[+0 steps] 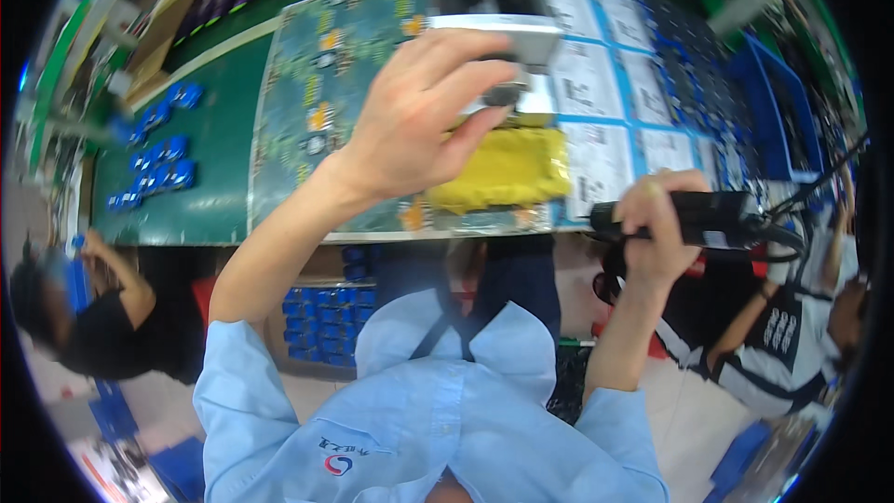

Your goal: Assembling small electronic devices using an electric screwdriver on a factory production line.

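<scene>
In the head view, the left hand [424, 121] is curving over the upper middle of the frame, its thumb and fingers pinching a small dark rounded part [504, 93], whose exact shape is blurring and partly hiding behind the fingers. The right hand [659, 214] is gripping a black cylindrical tool [712, 217] at the right of the centre, its fingers wrapping around the narrower end while the body is lying nearly level and pointing left; a dark cable [810, 191] is running off toward the right edge. Just below the dark part, a yellow cloth-like pad [503, 170] is resting near the front edge of the bench [219, 154], and just above the left hand a grey metal box [494, 30] with an open front is standing at the upper middle. A printed sheet [303, 84] is covering the bench left of the pad, while white panels [596, 163] with blue borders are spreading to the right of it. Small blue parts [158, 177] are sitting on green at the left, and a blue bin [784, 102] is standing at the upper right. Below the bench, more blue pieces [326, 321] are lying in rows. One co-worker [121, 317] is sitting at the lower left, another [787, 335] at the lower right.
</scene>
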A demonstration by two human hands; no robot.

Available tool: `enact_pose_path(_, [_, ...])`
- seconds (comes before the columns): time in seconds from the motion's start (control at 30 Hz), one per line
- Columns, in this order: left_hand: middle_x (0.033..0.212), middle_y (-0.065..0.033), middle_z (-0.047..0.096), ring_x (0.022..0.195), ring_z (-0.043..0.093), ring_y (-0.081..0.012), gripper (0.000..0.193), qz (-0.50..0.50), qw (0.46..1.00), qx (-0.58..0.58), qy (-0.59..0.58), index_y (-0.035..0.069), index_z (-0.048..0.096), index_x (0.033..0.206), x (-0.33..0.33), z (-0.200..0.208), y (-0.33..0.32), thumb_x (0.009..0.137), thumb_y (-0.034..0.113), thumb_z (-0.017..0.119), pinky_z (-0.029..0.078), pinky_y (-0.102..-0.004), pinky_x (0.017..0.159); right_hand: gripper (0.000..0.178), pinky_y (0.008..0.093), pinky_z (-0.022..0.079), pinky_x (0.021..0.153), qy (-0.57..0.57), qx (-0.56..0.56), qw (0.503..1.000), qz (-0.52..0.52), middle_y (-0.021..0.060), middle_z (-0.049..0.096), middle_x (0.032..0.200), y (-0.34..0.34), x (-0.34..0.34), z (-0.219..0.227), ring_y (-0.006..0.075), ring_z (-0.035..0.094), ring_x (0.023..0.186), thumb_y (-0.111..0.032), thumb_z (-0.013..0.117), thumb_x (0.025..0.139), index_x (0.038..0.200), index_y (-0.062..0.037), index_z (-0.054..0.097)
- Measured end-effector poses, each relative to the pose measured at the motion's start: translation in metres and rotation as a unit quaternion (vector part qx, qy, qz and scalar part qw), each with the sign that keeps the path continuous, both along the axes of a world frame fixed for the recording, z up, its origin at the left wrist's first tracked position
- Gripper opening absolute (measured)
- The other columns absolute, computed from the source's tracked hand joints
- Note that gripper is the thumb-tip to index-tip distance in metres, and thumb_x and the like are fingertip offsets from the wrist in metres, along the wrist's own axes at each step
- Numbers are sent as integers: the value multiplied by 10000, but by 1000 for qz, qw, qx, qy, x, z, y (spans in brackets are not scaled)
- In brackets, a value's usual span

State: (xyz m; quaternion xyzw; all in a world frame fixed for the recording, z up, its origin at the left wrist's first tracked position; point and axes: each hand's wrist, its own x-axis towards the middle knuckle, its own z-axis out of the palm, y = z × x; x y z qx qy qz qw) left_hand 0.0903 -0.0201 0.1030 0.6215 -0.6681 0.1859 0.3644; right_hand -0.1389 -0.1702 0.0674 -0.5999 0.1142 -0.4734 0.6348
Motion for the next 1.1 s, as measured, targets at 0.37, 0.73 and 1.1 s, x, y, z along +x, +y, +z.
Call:
enact_pose_path(0.37, [1115,-88,642,1148,553,-296,403,-82,979,53,-178,58,578,1140,-83,-68,-319,749,-10,644,418,-432,977,246,209,439,590,58,51,996,51,24,610,742,5,-77,19,70,557,633,-51,835,745,851,-42,613])
enact_pose_path(0.73, [1062,-91,634,1058,569,-305,467,-111,979,156,-72,110,594,1136,-92,-45,-196,743,258,799,427,-425,905,262,205,451,526,19,66,997,17,43,607,694,-9,-103,17,89,573,554,-57,827,730,856,-25,599])
enact_pose_path(1.1, [1113,-85,622,1047,559,-297,416,47,995,87,-34,162,711,1156,-56,-60,9,753,236,784,404,-446,953,188,234,452,460,-46,86,989,112,51,564,613,19,-55,20,98,515,458,-17,749,817,850,-6,565])
